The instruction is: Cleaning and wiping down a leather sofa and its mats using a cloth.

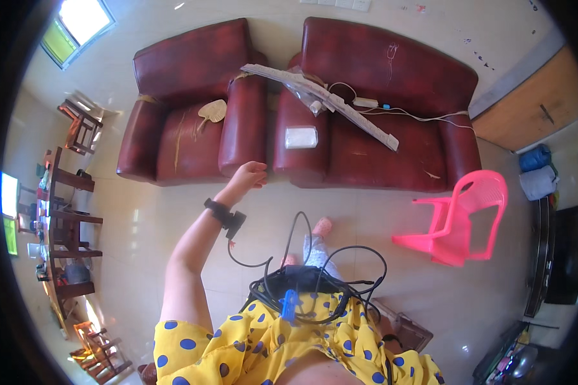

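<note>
My left hand [248,180] reaches forward with nothing in it, its fingers loosely bent. A black strap with a small device [226,217] circles that wrist, and a cable trails from it. In the picture the hand overlaps the front of a dark red sofa armrest [243,130]; touch cannot be told. My right hand is mostly hidden in shadow by my side, near a dark wrist strap [391,338] and a brown object [411,332]. On the two sofas lie a woven hand fan [212,111], a white packet [301,137] and a long pale strip [354,114].
A pink plastic chair [462,224] stands to the right on the tiled floor [149,231]. Looped black cables [313,308] hang at my waist. A white cord [409,114] runs across the right sofa. Wooden chairs and a long table [58,231] line the left side.
</note>
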The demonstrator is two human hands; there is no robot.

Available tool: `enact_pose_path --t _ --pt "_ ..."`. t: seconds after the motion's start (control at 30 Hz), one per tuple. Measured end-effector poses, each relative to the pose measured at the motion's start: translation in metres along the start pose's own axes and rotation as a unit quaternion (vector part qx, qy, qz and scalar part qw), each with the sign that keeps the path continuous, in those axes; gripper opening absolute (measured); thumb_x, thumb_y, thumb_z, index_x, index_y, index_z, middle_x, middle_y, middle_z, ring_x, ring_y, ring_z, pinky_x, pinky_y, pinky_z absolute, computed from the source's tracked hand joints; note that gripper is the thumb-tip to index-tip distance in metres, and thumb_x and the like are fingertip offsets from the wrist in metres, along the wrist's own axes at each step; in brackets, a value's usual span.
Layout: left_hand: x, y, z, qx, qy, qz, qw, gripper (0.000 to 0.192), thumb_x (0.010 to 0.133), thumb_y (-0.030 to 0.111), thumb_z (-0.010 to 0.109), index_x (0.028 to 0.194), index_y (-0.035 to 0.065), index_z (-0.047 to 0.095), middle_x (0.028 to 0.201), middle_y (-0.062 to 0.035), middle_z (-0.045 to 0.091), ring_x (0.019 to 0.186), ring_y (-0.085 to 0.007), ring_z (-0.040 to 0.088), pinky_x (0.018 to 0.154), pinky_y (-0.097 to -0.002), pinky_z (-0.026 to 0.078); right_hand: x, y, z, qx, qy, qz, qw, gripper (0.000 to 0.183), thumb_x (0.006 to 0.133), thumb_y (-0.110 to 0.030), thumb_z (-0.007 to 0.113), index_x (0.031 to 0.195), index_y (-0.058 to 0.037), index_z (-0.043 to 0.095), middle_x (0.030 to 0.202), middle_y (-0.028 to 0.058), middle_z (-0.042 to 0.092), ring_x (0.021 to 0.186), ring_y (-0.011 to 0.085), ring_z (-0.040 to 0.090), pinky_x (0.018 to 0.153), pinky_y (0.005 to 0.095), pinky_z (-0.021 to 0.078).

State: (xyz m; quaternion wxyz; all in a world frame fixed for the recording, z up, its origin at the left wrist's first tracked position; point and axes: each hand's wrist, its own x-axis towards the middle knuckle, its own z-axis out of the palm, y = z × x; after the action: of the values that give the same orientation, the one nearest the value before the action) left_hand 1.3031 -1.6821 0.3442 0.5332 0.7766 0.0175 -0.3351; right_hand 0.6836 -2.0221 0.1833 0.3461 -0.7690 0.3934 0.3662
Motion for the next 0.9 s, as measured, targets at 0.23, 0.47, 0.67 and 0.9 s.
enact_pose_path --t 0.23,0.47,0.67,0.9 --pt "0.086 0.065 0.018 -0.048 -0.010 -0.069 0.996 0.047 0.093 0.015 0.063 0.134 -0.0009 0.048 0.118 -0.0133 0.062 0.097 -0.0221 0.067 0.087 -0.0351 0.055 0.091 -0.067 -0.090 0.029 0.039 -0.110 0.993 0.031 0.087 -0.023 0.058 0.110 -0.0047 0.066 0.098 0.0223 0.070 0.094 0.0368 0.069 0.079 0.0462 0.0532" --pt "0.188 0.099 0.020 -0.134 -0.011 -0.107 0.985 0.046 0.094 0.014 0.060 0.134 -0.0028 0.046 0.118 -0.0161 0.061 0.104 -0.0271 0.066 0.093 -0.0390 0.055 0.103 -0.191 -0.192 0.423 -0.050 -0.021 0.904 0.044 0.095 -0.039 0.061 0.113 0.0011 0.064 0.109 0.0063 0.066 0.092 0.0153 0.065 0.080 0.0302 0.0524" --pt "0.362 0.120 0.037 -0.176 -0.031 -0.079 0.981 0.039 0.094 0.015 0.058 0.127 -0.0035 0.049 0.109 -0.0159 0.063 0.096 -0.0284 0.067 0.087 -0.0409 0.057 0.091 -0.274 -0.263 0.109 0.076 -0.163 0.978 0.042 0.095 -0.035 0.060 0.119 -0.0010 0.057 0.096 0.0084 0.069 0.086 0.0258 0.066 0.073 0.0347 0.0498" --pt "0.591 0.008 -0.057 -0.023 -0.061 0.162 0.985 0.035 0.092 0.015 0.062 0.121 -0.0025 0.052 0.100 -0.0134 0.063 0.089 -0.0290 0.067 0.079 -0.0426 0.059 0.161 -0.411 -0.288 0.158 0.026 -0.187 0.969 0.042 0.095 -0.035 0.060 0.120 -0.0015 0.056 0.095 0.0085 0.069 0.086 0.0260 0.066 0.073 0.0350 0.0497"
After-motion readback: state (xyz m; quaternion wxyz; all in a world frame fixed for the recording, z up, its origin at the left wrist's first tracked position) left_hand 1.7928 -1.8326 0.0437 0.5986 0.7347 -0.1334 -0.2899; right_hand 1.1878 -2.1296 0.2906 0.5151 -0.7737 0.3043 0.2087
